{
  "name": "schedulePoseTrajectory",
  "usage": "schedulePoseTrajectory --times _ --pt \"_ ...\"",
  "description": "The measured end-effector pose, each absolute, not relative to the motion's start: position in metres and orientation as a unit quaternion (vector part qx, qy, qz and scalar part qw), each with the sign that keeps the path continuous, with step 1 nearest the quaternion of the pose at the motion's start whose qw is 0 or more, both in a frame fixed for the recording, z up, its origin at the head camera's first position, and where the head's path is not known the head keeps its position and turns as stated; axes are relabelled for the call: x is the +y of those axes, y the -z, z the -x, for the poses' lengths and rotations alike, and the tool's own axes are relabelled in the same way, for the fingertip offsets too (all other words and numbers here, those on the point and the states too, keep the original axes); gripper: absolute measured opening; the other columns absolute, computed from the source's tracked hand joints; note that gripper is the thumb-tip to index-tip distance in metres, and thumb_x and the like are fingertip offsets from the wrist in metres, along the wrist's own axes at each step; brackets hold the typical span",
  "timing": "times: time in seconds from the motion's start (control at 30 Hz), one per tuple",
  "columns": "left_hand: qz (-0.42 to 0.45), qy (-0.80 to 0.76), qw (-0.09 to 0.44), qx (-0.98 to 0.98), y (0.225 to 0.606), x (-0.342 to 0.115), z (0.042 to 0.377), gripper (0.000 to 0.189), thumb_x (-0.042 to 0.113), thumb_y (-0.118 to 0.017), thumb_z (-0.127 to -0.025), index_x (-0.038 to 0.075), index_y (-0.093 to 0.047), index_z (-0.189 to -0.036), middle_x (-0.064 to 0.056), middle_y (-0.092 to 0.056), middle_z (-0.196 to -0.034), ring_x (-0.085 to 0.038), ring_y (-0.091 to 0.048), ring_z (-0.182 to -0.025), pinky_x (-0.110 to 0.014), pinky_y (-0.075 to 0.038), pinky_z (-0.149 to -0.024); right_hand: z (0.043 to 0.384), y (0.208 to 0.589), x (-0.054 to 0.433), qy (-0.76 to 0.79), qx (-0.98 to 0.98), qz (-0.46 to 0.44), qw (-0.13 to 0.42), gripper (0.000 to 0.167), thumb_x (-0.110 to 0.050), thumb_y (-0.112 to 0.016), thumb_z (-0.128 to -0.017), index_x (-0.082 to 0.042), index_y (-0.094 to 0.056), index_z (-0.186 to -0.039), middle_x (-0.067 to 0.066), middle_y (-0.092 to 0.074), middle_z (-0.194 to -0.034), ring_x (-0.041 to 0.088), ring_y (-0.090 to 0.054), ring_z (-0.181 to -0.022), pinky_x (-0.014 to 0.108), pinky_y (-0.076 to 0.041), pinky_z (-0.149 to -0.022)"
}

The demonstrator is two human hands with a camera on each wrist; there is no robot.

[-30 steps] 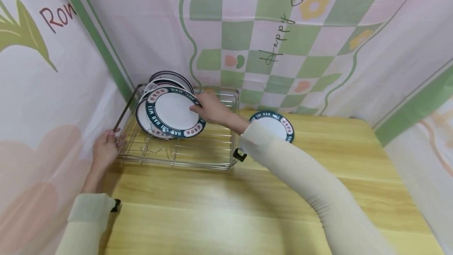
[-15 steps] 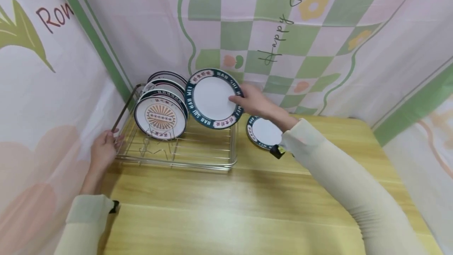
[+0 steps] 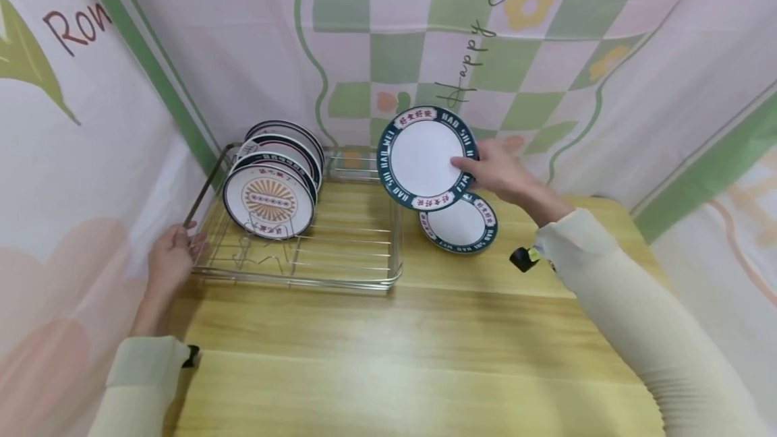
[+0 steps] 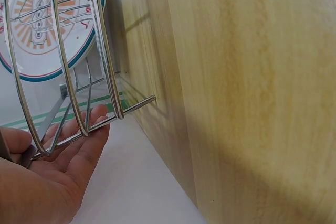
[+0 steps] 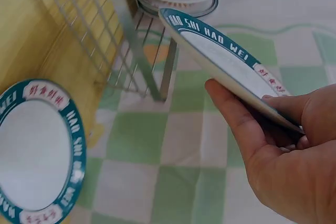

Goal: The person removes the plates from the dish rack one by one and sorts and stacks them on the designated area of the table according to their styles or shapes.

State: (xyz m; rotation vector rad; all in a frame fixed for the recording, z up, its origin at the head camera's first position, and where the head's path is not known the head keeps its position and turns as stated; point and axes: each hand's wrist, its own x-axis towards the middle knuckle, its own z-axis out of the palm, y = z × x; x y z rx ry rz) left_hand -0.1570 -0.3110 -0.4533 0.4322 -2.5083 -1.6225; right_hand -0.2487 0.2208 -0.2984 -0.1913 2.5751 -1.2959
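My right hand (image 3: 500, 168) pinches the right rim of a white plate (image 3: 425, 157) with a dark green lettered border, thumb on its face and fingers beneath. The plate is in the air, past the right end of a wire dish rack (image 3: 340, 282). Below it, a second green-rimmed plate (image 3: 458, 224) lies on the table, partly covered from view. At the rack's left end my left hand (image 3: 170, 258) grips the metal frame; in the left wrist view its fingers (image 4: 89, 150) pass under the wires. Several plates (image 3: 270, 197) lean in the rack's left part, the front one with an orange sunburst.
The wooden table (image 3: 364, 369) meets a patterned cloth wall (image 3: 394, 52) behind and another cloth (image 3: 79, 187) on the left. Bent wire dividers (image 3: 261, 258) rise from the rack's floor near its front left.
The right hand has carried the green-rimmed plate rightward, from over the leaning plates to beyond the rack's right end. The sunburst plate has come into view. The left hand keeps its grip.
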Motion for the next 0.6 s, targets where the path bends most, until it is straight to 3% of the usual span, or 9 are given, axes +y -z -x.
schedulePoseTrajectory --times 0.1,0.23,0.4,0.6 --pt "-0.146 0.535 0.06 -0.83 0.452 -0.311 0.156 0.051 0.018 -0.02 -0.117 -0.015 -0.046 -0.146 -0.042 -0.057 -0.138 0.015 -0.061 -0.076 -0.011 -0.061 -0.076 0.25 0.305 0.235 0.472 0.87 0.04 0.138 0.044 -0.018 -0.054 -0.112 0.011 -0.05 -0.145 0.02 -0.073 -0.112 0.015 -0.074 -0.088 0.031 -0.067 -0.089" --pt "-0.15 0.54 0.059 -0.826 0.451 -0.31 0.155 0.051 0.018 -0.02 -0.117 -0.015 -0.045 -0.147 -0.042 -0.056 -0.139 0.016 -0.061 -0.076 -0.011 -0.062 -0.078 0.25 0.314 0.255 0.498 0.855 0.012 0.141 0.05 -0.016 -0.054 -0.112 0.01 -0.041 -0.152 0.008 -0.076 -0.102 0.012 -0.073 -0.081 0.026 -0.067 -0.08" --pt "-0.153 0.542 0.06 -0.824 0.45 -0.31 0.154 0.051 0.017 -0.02 -0.117 -0.015 -0.045 -0.146 -0.043 -0.056 -0.138 0.016 -0.061 -0.075 -0.011 -0.062 -0.08 0.25 0.334 0.279 0.505 0.848 -0.014 0.158 0.046 -0.016 -0.054 -0.112 0.012 -0.045 -0.146 0.001 -0.077 -0.091 0.011 -0.071 -0.076 0.024 -0.066 -0.073" --pt "-0.148 0.543 0.062 -0.824 0.454 -0.311 0.156 0.051 0.018 -0.021 -0.117 -0.016 -0.046 -0.145 -0.043 -0.056 -0.138 0.015 -0.061 -0.076 -0.013 -0.062 -0.081 0.248 0.362 0.303 0.535 0.822 -0.06 0.185 0.049 -0.018 -0.051 -0.113 0.015 -0.041 -0.147 -0.002 -0.076 -0.09 0.008 -0.07 -0.081 0.023 -0.066 -0.082"
